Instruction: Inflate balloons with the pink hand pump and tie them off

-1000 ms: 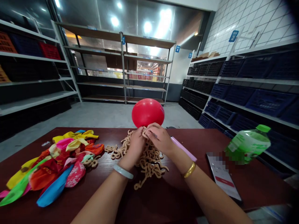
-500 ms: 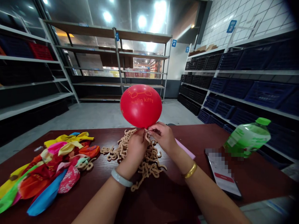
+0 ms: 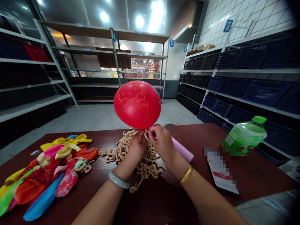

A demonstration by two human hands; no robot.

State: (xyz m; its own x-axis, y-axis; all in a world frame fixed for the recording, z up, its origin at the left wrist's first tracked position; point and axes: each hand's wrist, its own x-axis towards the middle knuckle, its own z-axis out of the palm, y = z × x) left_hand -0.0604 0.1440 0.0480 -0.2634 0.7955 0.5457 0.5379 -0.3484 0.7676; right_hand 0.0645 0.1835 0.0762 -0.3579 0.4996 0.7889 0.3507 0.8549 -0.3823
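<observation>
An inflated red balloon point(image 3: 137, 104) printed with a cartoon cat's face stands upright above the table, its neck at the bottom between my hands. My left hand point(image 3: 138, 143) is closed in a pinch at that neck. Fingers curled, my right hand point(image 3: 161, 137) grips a beige rubber band point(image 3: 146, 135) right by the neck; the fingertips partly cover it. Under and around my hands lies a pile of beige rubber bands point(image 3: 150, 170). A heap of limp, colourful balloons point(image 3: 53, 165) spreads over the left side of the table.
On the dark red table point(image 3: 168, 200), a lilac cylinder point(image 3: 182, 150) lies behind my right hand. A phone point(image 3: 221, 172) and a bottle of green liquid point(image 3: 245, 136) are to the right. Shelves with blue crates point(image 3: 260, 90) line the right wall; metal racks point(image 3: 113, 62) stand behind.
The red balloon has turned, so more of the printed cat face shows, and it sits slightly further left. My right fingers have curled in more at the neck. The view has shifted a little.
</observation>
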